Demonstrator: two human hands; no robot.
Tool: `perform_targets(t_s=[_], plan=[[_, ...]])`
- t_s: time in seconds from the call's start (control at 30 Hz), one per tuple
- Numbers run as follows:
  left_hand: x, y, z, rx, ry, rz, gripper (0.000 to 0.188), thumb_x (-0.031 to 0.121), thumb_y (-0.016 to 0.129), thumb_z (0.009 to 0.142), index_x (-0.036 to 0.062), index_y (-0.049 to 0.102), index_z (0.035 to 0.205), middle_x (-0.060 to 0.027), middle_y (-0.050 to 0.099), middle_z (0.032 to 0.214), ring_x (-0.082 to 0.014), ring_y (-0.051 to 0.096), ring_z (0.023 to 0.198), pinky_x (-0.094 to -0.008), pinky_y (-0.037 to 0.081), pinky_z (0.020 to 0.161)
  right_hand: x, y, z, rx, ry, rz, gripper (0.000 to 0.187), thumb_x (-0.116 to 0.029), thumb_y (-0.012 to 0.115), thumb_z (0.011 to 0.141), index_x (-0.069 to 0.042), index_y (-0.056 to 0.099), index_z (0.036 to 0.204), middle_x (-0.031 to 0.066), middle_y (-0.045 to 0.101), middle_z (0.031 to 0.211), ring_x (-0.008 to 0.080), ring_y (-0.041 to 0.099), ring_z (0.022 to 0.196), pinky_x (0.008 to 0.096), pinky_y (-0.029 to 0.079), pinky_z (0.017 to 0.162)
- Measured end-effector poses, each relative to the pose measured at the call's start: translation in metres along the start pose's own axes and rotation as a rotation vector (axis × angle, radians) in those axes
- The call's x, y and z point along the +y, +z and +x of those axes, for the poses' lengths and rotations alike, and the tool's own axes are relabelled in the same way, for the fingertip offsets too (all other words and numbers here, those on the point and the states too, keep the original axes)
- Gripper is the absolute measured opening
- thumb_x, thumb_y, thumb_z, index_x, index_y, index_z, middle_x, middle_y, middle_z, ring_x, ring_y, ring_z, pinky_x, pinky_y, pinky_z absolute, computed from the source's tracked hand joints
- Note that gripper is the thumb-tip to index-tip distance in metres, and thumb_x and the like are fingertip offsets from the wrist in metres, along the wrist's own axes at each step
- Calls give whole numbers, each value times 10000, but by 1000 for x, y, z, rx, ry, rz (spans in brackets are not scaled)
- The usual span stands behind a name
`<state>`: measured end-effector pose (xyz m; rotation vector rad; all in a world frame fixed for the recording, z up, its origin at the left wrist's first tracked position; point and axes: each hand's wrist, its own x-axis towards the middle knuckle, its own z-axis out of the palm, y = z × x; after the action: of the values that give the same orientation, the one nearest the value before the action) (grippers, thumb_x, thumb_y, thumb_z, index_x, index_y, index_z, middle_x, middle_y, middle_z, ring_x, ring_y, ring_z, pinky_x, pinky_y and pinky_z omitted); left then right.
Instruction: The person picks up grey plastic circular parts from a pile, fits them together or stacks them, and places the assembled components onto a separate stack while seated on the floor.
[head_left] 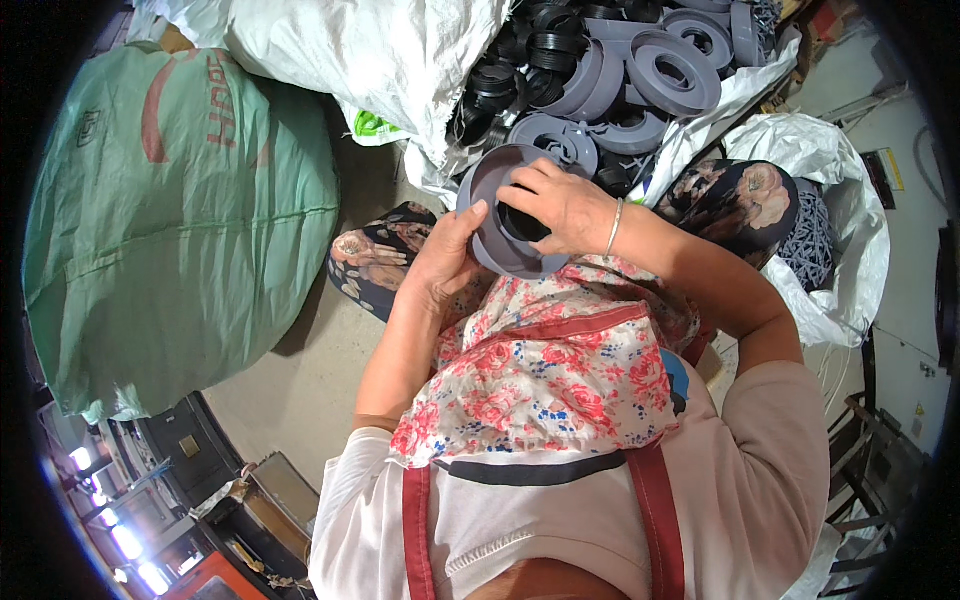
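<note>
My left hand (447, 250) grips the left rim of a round grey plastic part (487, 182), its thumb lying over the edge. The part is held tilted above my lap, over a flowered apron (560, 370). In its middle sits a black plastic ring (522, 224). My right hand (572, 208) is closed on that ring, its fingers curled over the top edge. The fingertips inside the ring are hidden, so how deep the ring sits cannot be made out.
Ahead lies a heap of grey round parts (675, 75) and black rings (553, 50) on white sacking. A full green woven sack (190, 220) stands at the left, a white sack (370, 60) beyond it. At the right, an open white bag (860, 230) holds small grey pieces (808, 240).
</note>
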<state>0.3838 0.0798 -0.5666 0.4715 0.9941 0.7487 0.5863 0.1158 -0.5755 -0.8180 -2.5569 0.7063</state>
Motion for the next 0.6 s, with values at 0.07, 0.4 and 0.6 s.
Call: perform_targets(t_s=[0.07, 0.4, 0.6], plan=[[3, 5, -1, -15, -11, -83, 483, 281, 586, 859, -47, 432, 1179, -132, 558, 1086, -205, 591, 931, -371, 514, 795, 3, 4, -1, 73, 65, 90, 723, -181, 762, 559, -47, 439, 1192, 151, 463, 1107, 339, 444, 1043, 389, 408, 897], [-28, -1, -9, 194, 491, 720, 640, 173, 684, 771, -45, 342, 1265, -141, 543, 1093, -204, 524, 989, -302, 418, 858, 20, 3, 2, -409, 672, 763, 762, -574, 516, 795, 159, 492, 1003, 276, 602, 720, 277, 610, 495, 354, 517, 465], [-38, -10, 2, -68, 654, 1449, 592, 265, 749, 676, -77, 531, 1107, -237, 549, 1111, -364, 506, 1070, -390, 387, 939, 115, -6, 44, 287, 300, -186, 165, -139, 561, 784, -29, 559, 908, 128, 580, 928, 310, 531, 938, 399, 450, 809]])
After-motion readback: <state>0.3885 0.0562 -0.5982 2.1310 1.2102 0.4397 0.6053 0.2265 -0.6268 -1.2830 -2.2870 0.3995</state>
